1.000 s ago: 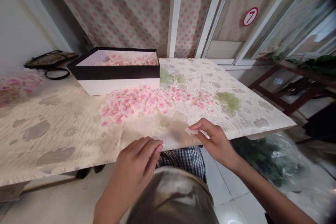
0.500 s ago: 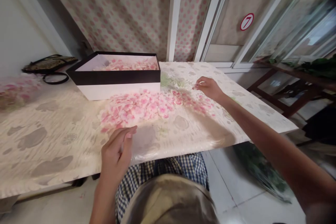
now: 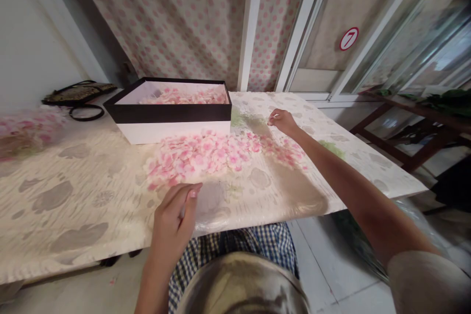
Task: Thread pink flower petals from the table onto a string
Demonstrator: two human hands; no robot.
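Observation:
My left hand is near the table's front edge, thumb pressed to its curled fingers. Anything inside that pinch is hidden. Farther out, my right hand hovers over the back right part of the pile, fingertips pinched together; whatever they hold is too small to make out. Between the hands spreads a pile of pink and white flower blossoms. Behind it stands a white box with a black rim, holding more pink blossoms. Small green pieces lie right of the box.
A patterned cloth under clear plastic covers the table. At the left lie a bunch of pink flowers, a black ring-shaped item and a dark patterned pouch. More green pieces rest beyond my right forearm.
The view has shifted slightly, so the table and box appear lower and farther right. My right hand has moved a little left relative to the pile, still pinched. My left hand keeps its pose.

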